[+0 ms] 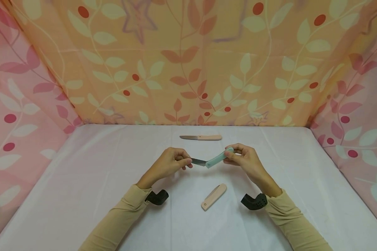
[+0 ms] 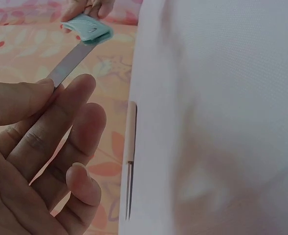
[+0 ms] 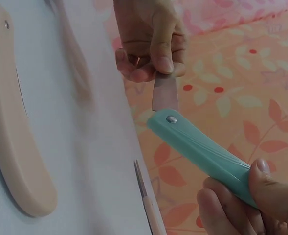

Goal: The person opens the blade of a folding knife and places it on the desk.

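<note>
A folding knife with a mint-green handle (image 1: 219, 159) is held in the air between both hands, its blade (image 3: 165, 93) swung out at an angle to the handle. My left hand (image 1: 172, 162) pinches the blade between thumb and fingers, which hide the tip. The handle's far end is gripped by my right hand (image 1: 243, 157); in the right wrist view its thumb lies on the green handle (image 3: 202, 154). Below them on the cloth lies a folded knife with a beige handle (image 1: 214, 197). Farther back rests an opened beige-handled knife (image 1: 209, 137), blade pointing left.
A white cloth (image 1: 91, 181) covers the table. Patterned orange fabric (image 1: 182, 62) hangs at the back, with pink patterned fabric (image 1: 15, 139) at the sides. Black devices (image 1: 254, 202) sit at both wrists.
</note>
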Tool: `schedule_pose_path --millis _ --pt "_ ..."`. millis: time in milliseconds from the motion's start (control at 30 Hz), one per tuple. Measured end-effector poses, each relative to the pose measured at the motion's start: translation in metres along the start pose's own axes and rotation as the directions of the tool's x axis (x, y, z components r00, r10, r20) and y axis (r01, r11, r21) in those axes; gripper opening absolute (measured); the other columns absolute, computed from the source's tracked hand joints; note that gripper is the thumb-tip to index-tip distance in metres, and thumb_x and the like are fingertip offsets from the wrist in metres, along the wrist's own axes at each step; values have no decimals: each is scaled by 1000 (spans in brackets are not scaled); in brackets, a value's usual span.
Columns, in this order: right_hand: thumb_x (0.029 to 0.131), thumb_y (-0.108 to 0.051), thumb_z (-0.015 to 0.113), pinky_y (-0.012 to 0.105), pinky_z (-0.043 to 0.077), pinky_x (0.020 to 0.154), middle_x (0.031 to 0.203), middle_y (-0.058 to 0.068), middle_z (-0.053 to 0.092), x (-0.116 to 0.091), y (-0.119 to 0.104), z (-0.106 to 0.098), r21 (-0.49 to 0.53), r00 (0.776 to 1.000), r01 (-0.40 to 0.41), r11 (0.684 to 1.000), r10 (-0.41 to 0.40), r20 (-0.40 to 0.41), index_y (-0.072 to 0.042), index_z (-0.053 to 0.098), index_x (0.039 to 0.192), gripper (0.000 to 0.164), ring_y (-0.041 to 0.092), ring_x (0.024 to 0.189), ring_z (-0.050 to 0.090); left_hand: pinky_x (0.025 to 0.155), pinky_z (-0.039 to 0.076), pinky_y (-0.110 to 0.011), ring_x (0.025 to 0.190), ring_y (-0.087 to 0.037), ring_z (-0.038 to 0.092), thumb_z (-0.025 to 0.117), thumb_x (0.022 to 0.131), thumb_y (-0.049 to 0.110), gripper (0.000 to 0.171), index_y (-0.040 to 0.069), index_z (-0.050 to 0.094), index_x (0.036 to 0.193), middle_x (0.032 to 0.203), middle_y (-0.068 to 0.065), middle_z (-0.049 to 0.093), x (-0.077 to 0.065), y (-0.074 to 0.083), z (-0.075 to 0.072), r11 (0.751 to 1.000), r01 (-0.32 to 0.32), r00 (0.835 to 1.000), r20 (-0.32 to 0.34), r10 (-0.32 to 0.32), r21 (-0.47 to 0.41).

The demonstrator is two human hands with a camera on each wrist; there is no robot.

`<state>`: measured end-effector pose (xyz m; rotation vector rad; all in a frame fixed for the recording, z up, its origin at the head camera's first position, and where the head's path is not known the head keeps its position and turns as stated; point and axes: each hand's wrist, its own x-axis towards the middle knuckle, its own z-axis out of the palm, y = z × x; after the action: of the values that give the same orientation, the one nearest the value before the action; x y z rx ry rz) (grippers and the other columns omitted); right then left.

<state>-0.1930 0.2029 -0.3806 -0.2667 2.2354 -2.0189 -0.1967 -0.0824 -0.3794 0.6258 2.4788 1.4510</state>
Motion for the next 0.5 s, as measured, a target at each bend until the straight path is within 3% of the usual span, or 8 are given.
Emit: schedule_pose_path --millis 300,500 --pt "96 -5 63 26 59 77 86 -6 69 2 0 -1 132 999 13 991 -7 -47 13 53 115 29 8 76 73 65 43 -26 79 -35 69 67 94 14 9 8 72 89 88 -16 76 1 -3 0 999 19 1000 21 -18 -48" --pt "97 -7 62 26 59 77 86 -4 69 1 -2 1 211 997 -16 977 31 -68 2 56 110 17 9 77 73 67 41 -26 78 -30 68 66 94 13 9 7 72 90 89 -17 76 0 -3 2 996 38 999 39 -35 -76"
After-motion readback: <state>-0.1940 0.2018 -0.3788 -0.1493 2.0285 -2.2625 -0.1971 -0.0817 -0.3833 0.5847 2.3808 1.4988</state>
